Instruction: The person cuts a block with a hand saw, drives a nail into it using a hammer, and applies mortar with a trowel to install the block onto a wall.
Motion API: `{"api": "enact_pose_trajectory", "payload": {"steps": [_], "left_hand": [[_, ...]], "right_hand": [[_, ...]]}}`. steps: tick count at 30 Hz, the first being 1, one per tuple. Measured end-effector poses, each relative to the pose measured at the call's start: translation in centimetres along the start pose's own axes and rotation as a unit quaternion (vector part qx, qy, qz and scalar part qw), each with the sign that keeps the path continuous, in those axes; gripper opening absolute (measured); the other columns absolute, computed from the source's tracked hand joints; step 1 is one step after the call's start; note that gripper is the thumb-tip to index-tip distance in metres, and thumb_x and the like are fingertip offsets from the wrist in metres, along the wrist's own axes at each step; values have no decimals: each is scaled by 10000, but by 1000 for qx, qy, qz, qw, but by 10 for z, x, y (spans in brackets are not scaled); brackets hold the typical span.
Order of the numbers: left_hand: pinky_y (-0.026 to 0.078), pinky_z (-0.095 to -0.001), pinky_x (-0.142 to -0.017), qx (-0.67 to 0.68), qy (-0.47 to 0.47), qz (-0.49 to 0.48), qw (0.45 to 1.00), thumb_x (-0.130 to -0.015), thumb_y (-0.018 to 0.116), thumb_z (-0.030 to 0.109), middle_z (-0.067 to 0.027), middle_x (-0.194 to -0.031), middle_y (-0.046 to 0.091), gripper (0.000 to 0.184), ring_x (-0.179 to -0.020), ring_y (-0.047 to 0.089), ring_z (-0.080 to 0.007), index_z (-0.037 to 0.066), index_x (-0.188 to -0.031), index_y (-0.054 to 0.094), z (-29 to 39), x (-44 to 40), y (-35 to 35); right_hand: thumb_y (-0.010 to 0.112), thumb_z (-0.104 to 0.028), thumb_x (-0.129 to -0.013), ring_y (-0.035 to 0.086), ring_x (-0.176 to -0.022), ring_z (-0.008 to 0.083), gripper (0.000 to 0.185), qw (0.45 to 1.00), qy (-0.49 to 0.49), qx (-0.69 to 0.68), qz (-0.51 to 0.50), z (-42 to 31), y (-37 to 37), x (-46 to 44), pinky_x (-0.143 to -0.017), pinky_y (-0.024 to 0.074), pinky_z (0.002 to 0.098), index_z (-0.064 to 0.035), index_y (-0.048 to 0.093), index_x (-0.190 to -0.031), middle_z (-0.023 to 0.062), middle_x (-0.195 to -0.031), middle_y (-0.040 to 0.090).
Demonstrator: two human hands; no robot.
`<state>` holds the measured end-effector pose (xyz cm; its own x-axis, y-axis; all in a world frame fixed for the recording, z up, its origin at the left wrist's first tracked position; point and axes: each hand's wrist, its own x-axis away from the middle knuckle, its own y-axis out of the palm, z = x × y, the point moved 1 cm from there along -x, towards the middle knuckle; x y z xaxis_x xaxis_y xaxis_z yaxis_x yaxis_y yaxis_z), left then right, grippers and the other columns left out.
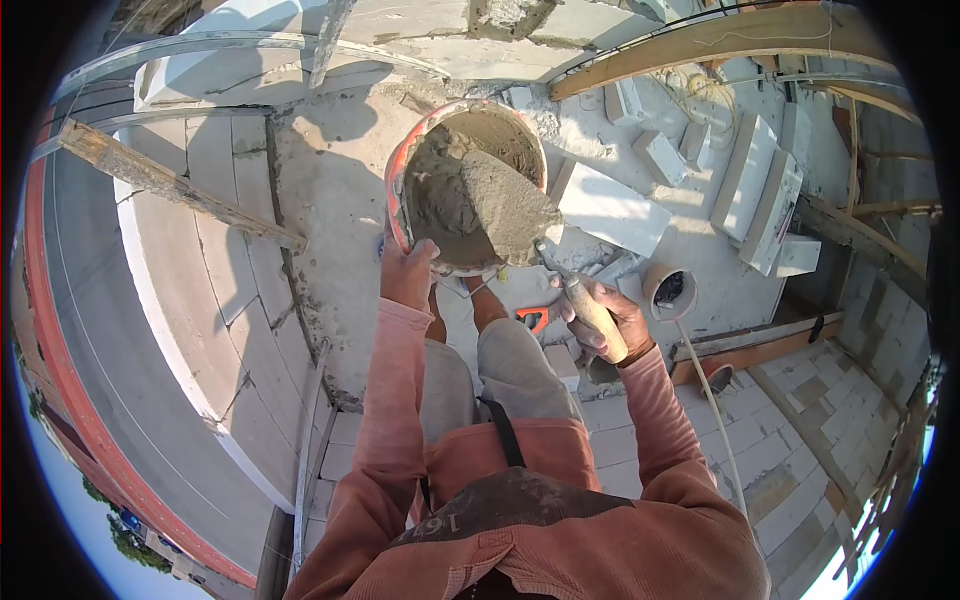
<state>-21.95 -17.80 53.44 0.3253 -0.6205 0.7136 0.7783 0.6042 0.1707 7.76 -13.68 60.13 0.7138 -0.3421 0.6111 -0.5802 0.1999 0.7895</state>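
Note:
A round bucket (396,172) with a reddish rim holds wet grey mortar (432,195). My left hand (407,272) grips the bucket's near left rim, fingers wrapped over it. In my right hand (606,318) is the wooden handle of a trowel (597,318). The trowel's blade is covered with a heap of mortar (508,205) and lies over the right part of the bucket, hiding some of the rim there. An orange-handled tool (533,319) lies on the floor between my legs and my right hand.
White blocks (612,207) lie on the floor to the right, near a smaller bucket (670,291) with dark contents. A pale hose (712,400) runs past my right arm. A block wall (215,260) stands left, with a wooden plank (180,185) across it. Beams cross the upper right.

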Motion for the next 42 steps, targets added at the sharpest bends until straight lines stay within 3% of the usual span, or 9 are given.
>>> {"api": "enact_pose_trajectory", "payload": {"steps": [4, 7, 9, 10, 14, 20, 24, 33, 42], "left_hand": [[563, -290, -645, 26, -10, 1, 1000, -826, 536, -40, -66, -1030, 626, 540, -800, 633, -139, 45, -1354, 468, 3, 5, 2], [548, -299, -679, 44, 23, 19, 999, -798, 541, -53, -79, -1071, 611, 530, -845, 615, -153, -19, -1324, 487, -11, 6, -5], [553, -303, -694, 55, 25, 14, 998, -795, 530, -60, -75, -1084, 605, 566, -847, 616, -158, -12, -1356, 467, -17, 7, -13], [555, -305, -702, 59, 25, 12, 998, -794, 525, -64, -73, -1091, 602, 584, -848, 616, -161, -9, -1372, 458, -20, 8, -17], [629, -393, -747, 62, 19, 11, 998, -817, 516, -28, -97, -1108, 621, 552, -934, 675, -218, 44, -1360, 447, -30, 15, -34], [624, -358, -638, 47, -31, 57, 997, -808, 550, 0, -86, -1054, 624, 539, -836, 681, -205, 58, -1336, 462, -37, 28, -52], [627, -364, -632, 64, -27, 64, 996, -804, 544, -14, -90, -1048, 629, 526, -823, 686, -214, 63, -1320, 475, -47, 32, -64], [635, -411, -686, 107, -18, 77, 991, -798, 530, -28, -106, -1086, 625, 579, -846, 692, -254, 78, -1362, 448, -40, 37, -68], [612, -387, -728, 76, -68, 66, 993, -770, 498, -64, -98, -1206, 555, 766, -925, 638, -231, 135, -1491, 337, -32, 38, -74]], "right_hand": [[540, -288, -1010, 545, -497, 139, 543, 979, -153, 134, 18, -53, 43, -5, -399, 422, 234, 84, 442, -1394, 178, -957, 623], [581, -282, -999, 580, -569, 121, 503, 870, -274, 385, 138, -113, 93, -19, -455, 449, 252, 61, 520, -1362, 108, -936, 637], [615, -371, -987, 597, -595, 119, 527, 740, -299, 559, 226, -153, 114, -33, -509, 478, 263, 0, 589, -1360, 90, -899, 661], [655, -415, -943, 595, -587, 134, 567, 629, -293, 656, 296, -172, 118, -42, -560, 505, 276, 6, 617, -1320, 98, -834, 642], [641, -319, -902, 730, -812, 303, 408, 209, -400, 843, 294, -224, 115, -94, -731, 573, 418, -37, 672, -1196, 208, -964, 697], [633, -214, -878, 708, -993, 389, 273, 63, -206, 912, 350, -238, 146, -140, -852, 566, 504, -85, 721, -1102, 174, -1123, 674], [587, -198, -882, 678, -1078, 409, 300, 82, -94, 911, 392, -275, 164, -153, -905, 552, 501, -93, 701, -1139, 192, -1223, 674], [615, -238, -875, 666, -1116, 398, 336, 93, -87, 893, 431, -276, 163, -155, -936, 546, 488, -114, 708, -1173, 163, -1226, 685], [622, -277, -935, 656, -844, 466, 338, 251, -492, 720, 421, -174, 80, -97, -748, 532, 531, 26, 620, -1084, 272, -989, 643]]}}
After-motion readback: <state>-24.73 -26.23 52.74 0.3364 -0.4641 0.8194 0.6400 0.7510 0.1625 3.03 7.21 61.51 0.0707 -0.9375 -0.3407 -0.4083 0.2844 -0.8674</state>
